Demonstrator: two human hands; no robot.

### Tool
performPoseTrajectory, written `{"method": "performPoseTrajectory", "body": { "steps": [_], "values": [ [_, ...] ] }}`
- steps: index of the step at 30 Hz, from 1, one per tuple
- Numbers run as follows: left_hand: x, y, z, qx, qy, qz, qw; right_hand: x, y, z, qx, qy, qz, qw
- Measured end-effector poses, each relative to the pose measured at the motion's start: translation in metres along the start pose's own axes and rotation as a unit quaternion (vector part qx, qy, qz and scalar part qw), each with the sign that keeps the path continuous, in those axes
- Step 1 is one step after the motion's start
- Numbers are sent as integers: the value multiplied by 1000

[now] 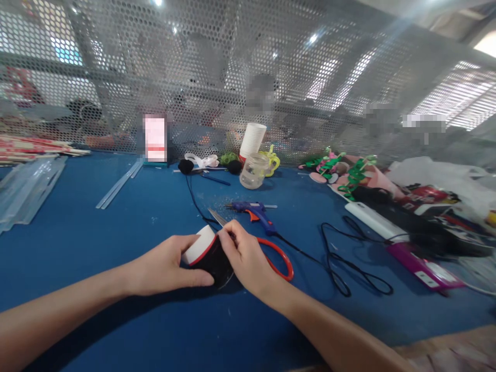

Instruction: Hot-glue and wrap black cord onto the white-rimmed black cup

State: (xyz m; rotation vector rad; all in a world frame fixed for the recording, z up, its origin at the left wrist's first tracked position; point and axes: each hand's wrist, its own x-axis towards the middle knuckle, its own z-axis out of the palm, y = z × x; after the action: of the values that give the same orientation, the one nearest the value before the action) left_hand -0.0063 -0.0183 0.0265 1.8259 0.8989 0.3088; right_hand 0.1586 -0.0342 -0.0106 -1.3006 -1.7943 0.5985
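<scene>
A white paper cup point(200, 245) lies tilted in my left hand point(170, 263), whose fingers and thumb wrap round it. Its lower part is covered in black yarn point(217, 264), with a red band along the border. My right hand point(246, 253) is closed in a pinch at that border, where black yarn seems to run between the fingertips. A strand leads back to a black yarn ball point(186, 166). Scissors with an orange-red handle point(284, 263) lie just behind my right hand, which covers their middle; the blades point away to the left.
A blue glue gun point(253, 209) lies beyond my hands, its cord trailing right to a purple-white power strip point(422, 266). Behind stand a clear mug point(253, 173) and stacked paper cups point(254, 137). Glue sticks point(31, 186) lie left; green-pink craft pieces point(349, 173) lie right.
</scene>
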Motion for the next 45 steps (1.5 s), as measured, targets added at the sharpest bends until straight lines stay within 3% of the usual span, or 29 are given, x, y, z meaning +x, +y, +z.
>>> {"method": "performPoseTrajectory", "body": {
  "steps": [11, 27, 38, 42, 45],
  "values": [
    [3, -5, 8, 7, 75, -18, 997, 0, -3, 3, -96, 14, -56, 994],
    [2, -7, 5, 50, 44, 26, 997, 0, -5, -5, -89, 6, -84, 992],
    [1, -12, 6, -4, 62, 31, 998, 1, -8, -3, -95, -1, -87, 992],
    [4, -14, 4, -4, 83, 60, 995, 11, 2, -19, -104, 48, -64, 991],
    [6, -16, 2, 11, 104, 71, 992, 24, 20, -40, -207, 114, 2, 972]
  ]
}}
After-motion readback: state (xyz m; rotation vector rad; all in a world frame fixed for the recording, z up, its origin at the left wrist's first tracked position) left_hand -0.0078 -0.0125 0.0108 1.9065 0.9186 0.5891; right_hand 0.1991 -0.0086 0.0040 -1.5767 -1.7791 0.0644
